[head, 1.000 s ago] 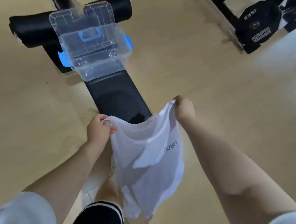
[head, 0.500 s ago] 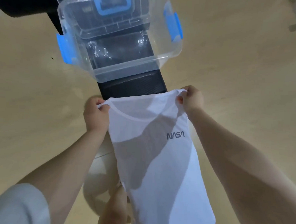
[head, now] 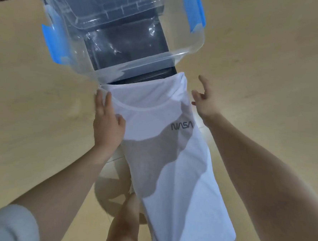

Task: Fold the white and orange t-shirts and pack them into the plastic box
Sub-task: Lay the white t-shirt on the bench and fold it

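Note:
The white t-shirt (head: 172,158) with a grey NASA print lies lengthwise on the black padded bench (head: 153,77), its collar toward the box and its hem hanging over the near end. My left hand (head: 107,122) rests flat on the shirt's left shoulder, fingers straight. My right hand (head: 204,100) hovers just off the shirt's right edge with fingers spread, holding nothing. The clear plastic box (head: 188,53) with blue latches stands on the bench just beyond the collar, with nothing inside it. No orange t-shirt is in view.
Light wooden floor (head: 269,71) surrounds the bench on both sides. My bare leg and foot (head: 126,220) stand beside the bench's near end, under the hanging hem.
Both hands have let go of the shirt's shoulders and laid it on the bench. The left hand now lies flat on it and the right has opened beside it. The camera moved closer.

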`<action>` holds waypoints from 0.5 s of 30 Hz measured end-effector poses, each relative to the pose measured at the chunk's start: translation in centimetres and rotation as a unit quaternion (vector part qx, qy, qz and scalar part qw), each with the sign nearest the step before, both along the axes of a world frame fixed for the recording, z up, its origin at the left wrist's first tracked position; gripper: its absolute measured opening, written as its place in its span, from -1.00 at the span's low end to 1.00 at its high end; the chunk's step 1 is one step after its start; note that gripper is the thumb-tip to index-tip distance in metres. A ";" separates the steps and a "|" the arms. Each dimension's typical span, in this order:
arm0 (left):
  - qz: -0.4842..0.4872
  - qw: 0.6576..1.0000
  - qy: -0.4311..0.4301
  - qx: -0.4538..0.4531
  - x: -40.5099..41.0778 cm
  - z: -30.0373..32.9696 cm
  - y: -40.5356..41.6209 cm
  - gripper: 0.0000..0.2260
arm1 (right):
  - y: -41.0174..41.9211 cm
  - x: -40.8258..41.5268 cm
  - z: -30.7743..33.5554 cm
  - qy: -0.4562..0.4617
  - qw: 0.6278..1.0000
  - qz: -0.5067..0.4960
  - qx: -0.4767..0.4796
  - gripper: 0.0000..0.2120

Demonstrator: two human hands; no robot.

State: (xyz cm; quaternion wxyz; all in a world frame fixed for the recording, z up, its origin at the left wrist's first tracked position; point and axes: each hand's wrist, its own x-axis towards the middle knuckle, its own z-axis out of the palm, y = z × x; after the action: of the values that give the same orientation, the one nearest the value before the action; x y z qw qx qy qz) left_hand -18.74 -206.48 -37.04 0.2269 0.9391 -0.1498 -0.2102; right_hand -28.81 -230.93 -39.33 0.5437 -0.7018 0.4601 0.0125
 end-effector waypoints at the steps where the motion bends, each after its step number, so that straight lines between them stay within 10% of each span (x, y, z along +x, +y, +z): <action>1: -0.066 0.998 -0.006 0.018 -1.7 0.0 -0.2 -0.46 | 0.0 -2.1 0.1 0.018 1.000 -0.023 -0.005 -0.53; 8: -0.467 0.882 0.030 0.051 -15.2 0.4 -6.0 -0.55 | 2.8 -22.5 1.1 0.221 0.975 -0.007 0.011 -0.72; 15: -0.603 0.786 0.009 0.139 -24.8 -2.5 -11.1 -0.57 | 6.6 -36.6 0.6 0.278 0.923 -0.016 0.265 -0.66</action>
State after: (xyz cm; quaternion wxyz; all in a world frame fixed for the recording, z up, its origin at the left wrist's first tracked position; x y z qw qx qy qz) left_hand -43.55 -217.54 -39.52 -0.0772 0.6774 -0.6523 -0.3311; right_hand -65.37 -224.37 -38.74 0.5606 -0.4929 0.5834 0.3200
